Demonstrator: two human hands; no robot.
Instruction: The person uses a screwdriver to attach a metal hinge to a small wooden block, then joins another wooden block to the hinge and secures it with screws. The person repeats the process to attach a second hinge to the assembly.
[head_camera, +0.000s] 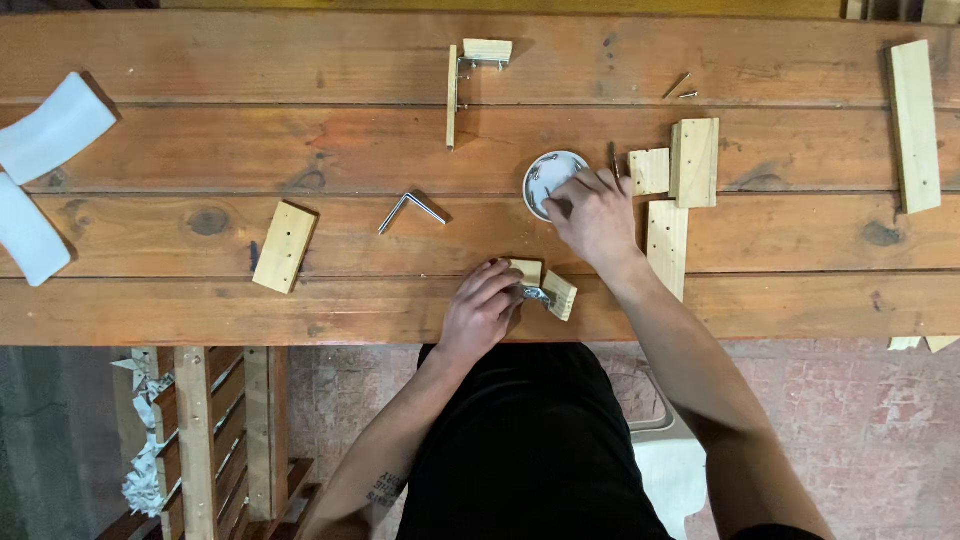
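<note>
My left hand (483, 305) rests at the table's near edge, fingers curled on two small wooden blocks (545, 285) joined by a metal bracket (535, 294). My right hand (593, 212) reaches over a small round white dish (545, 175) of small metal parts, its fingertips pinched at the dish's rim. Whether a part is between the fingers cannot be told.
On the plank table (300, 140) lie a loose wooden block (284, 247), a bent metal bracket (411, 208), a strip-and-block assembly (470, 75), several pale wood pieces (685, 165), a long strip (915, 125), loose screws (681, 88) and white foam pieces (45, 150).
</note>
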